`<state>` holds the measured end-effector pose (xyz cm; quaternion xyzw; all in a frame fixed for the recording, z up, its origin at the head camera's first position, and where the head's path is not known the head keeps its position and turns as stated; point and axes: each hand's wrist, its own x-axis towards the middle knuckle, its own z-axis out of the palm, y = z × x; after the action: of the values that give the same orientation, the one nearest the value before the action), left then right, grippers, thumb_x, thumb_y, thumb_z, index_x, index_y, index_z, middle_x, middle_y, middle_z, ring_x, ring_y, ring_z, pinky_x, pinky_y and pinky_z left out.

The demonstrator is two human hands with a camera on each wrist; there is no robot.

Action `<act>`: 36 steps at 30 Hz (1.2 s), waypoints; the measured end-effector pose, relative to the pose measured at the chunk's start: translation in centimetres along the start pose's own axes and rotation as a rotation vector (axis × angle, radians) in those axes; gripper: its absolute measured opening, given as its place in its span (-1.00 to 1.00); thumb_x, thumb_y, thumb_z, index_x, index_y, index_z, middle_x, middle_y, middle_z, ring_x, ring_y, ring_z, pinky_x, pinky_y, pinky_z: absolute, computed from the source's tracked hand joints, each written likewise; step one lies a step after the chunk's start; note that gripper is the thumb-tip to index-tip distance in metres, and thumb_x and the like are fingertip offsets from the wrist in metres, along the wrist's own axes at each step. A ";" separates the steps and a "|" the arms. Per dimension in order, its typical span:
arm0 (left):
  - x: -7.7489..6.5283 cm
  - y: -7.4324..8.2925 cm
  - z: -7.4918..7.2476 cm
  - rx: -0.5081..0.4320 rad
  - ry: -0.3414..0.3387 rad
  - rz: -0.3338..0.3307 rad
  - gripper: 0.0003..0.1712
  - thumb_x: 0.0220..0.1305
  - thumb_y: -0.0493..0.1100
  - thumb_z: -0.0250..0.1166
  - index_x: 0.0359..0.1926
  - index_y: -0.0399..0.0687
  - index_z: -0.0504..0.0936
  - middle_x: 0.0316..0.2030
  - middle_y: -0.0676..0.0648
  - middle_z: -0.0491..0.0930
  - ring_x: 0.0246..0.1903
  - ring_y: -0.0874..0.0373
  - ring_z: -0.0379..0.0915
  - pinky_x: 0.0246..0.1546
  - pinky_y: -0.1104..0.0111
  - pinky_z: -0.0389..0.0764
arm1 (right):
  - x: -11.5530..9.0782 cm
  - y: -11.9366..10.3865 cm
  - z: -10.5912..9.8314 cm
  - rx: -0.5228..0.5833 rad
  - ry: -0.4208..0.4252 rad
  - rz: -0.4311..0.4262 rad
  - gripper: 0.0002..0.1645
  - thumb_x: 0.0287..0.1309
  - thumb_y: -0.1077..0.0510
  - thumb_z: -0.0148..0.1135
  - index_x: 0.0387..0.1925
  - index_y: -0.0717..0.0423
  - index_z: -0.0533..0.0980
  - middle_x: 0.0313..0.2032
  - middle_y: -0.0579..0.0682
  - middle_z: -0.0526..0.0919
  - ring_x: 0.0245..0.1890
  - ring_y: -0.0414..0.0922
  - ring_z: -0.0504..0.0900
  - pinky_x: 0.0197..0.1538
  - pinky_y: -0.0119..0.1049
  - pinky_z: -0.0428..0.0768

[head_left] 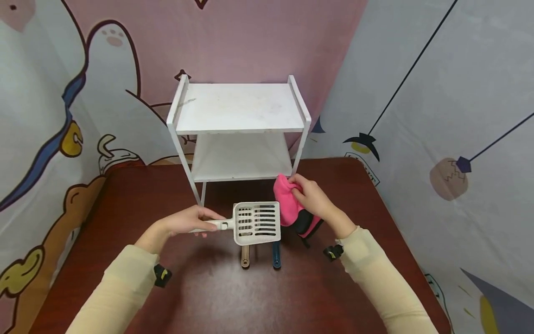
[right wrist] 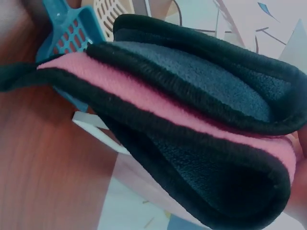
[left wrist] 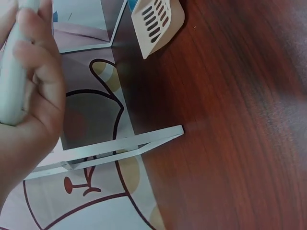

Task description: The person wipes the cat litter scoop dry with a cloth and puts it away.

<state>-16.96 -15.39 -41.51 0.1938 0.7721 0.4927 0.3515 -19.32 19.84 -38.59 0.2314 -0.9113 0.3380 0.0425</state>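
My left hand (head_left: 187, 220) grips the handle of a white slotted litter scoop (head_left: 252, 225), which is held level above the table; the handle (left wrist: 13, 72) also shows in the left wrist view. Below it lie a beige scoop (head_left: 245, 257) and a blue scoop (head_left: 276, 255), their heads mostly hidden in the head view. The right hand (head_left: 313, 197) pinches the top of a pink cloth item (head_left: 288, 204) to the right of the white scoop. Black edging and a dark grey lining (right wrist: 192, 79) show in its folds, and a dark strap dangles from it.
A white two-tier shelf (head_left: 242, 106) stands at the back of the dark red-brown table (head_left: 233, 301), close behind both hands. Cartoon-printed wall sheets (head_left: 417, 116) enclose the table at the back and sides.
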 end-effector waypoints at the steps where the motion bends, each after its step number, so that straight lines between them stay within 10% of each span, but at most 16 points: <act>1: 0.0 0.1 0.1 0.022 -0.001 0.015 -0.54 0.20 -0.16 0.28 0.11 -0.26 0.53 -0.45 0.00 0.56 -0.62 0.31 0.37 -0.64 0.49 0.31 | 0.2 -0.2 0.0 -0.004 0.000 -0.010 -0.82 0.17 0.38 0.07 -0.17 0.22 0.45 -0.49 0.06 0.49 -0.59 -0.20 0.33 -0.46 -0.43 0.34; 21: 1.1 1.1 1.3 0.222 0.011 0.183 -0.68 0.20 -0.30 0.25 -0.01 -0.27 0.62 -0.42 -0.14 0.58 -0.62 0.22 0.33 -0.57 0.44 0.42 | 1.0 -4.4 2.5 -0.276 -0.316 -0.258 -0.67 0.16 0.36 0.04 -0.11 0.06 0.60 -0.14 -0.02 0.68 -0.22 -0.17 0.61 -0.14 -0.26 0.57; 28: 0.6 0.8 0.9 0.220 0.026 0.175 -0.67 0.21 -0.27 0.25 0.01 -0.25 0.61 -0.40 -0.05 0.57 -0.60 0.23 0.31 -0.56 0.47 0.40 | 1.4 -3.5 1.7 -0.096 -0.365 -0.160 -0.73 0.19 0.34 0.03 -0.14 0.10 0.57 -0.39 -0.03 0.63 -0.59 -0.27 0.35 -0.38 -0.41 0.42; 36: 0.5 1.2 0.8 0.214 -0.032 0.167 -0.65 0.22 -0.26 0.24 0.05 -0.18 0.60 -0.48 -0.04 0.51 -0.63 0.25 0.25 -0.59 0.51 0.33 | 2.2 -1.9 1.9 0.262 -0.369 -0.030 -0.81 0.30 0.30 -0.01 -0.10 0.19 0.47 -0.22 0.09 0.52 -0.41 -0.18 0.42 -0.29 -0.37 0.46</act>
<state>-16.76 -14.04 -40.79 0.3016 0.7957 0.4319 0.2989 -20.30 16.44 -38.41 0.3064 -0.8483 0.4050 -0.1502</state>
